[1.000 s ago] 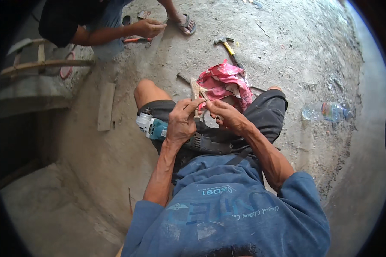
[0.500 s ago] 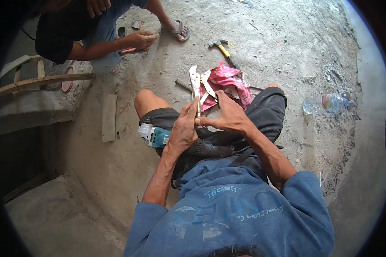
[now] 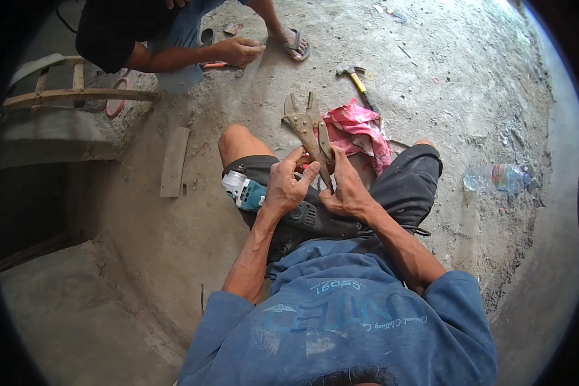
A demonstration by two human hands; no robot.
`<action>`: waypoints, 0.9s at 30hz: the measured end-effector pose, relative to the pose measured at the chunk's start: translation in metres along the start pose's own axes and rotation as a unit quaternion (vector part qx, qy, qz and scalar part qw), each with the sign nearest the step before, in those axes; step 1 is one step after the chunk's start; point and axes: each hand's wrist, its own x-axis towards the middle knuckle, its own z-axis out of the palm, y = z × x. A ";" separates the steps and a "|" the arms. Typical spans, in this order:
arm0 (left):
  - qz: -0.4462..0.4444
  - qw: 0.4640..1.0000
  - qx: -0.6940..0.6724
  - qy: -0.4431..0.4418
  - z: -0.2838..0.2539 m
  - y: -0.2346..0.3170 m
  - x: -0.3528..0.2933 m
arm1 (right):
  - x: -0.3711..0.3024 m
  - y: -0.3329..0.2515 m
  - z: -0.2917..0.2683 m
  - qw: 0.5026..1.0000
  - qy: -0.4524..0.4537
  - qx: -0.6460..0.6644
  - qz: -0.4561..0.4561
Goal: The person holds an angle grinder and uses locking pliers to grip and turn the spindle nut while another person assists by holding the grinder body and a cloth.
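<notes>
A worn metal pair of locking pliers [image 3: 304,125] is held up over my lap, its jaws pointing away from me and parted. My left hand [image 3: 288,186] is closed around one handle, thumb along it. At the lower end of the handles my right hand [image 3: 346,190] grips with thumb and fingers, close beside my left. A teal and black angle grinder [image 3: 253,195] with a pale metal head lies across my lap, partly under my left hand. Just beyond the pliers, a crumpled pink cloth or bag [image 3: 357,127] rests on the ground.
A claw hammer [image 3: 357,80] with a yellow and black handle lies past the pink bundle. To the right is a clear plastic bottle [image 3: 498,178]. A short board [image 3: 174,162] lies left of my knee. Another person's hand [image 3: 241,51] and sandalled foot [image 3: 294,44] are at the far left.
The pliers have turned in my hands, and their jaws have come closer together. My left thumb now lies along the handle. The whole view has shifted slightly.
</notes>
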 end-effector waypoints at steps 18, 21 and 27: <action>0.097 0.888 0.380 0.240 -0.007 -0.012 -0.062 | 0.006 -0.033 0.007 0.952 -0.108 0.180 0.224; -0.008 0.864 0.367 0.344 -0.017 -0.018 -0.089 | 0.008 -0.040 0.004 0.946 -0.136 0.235 0.178; -0.274 0.894 0.007 0.355 -0.030 -0.034 -0.113 | 0.012 -0.050 -0.003 0.908 -0.166 0.317 0.218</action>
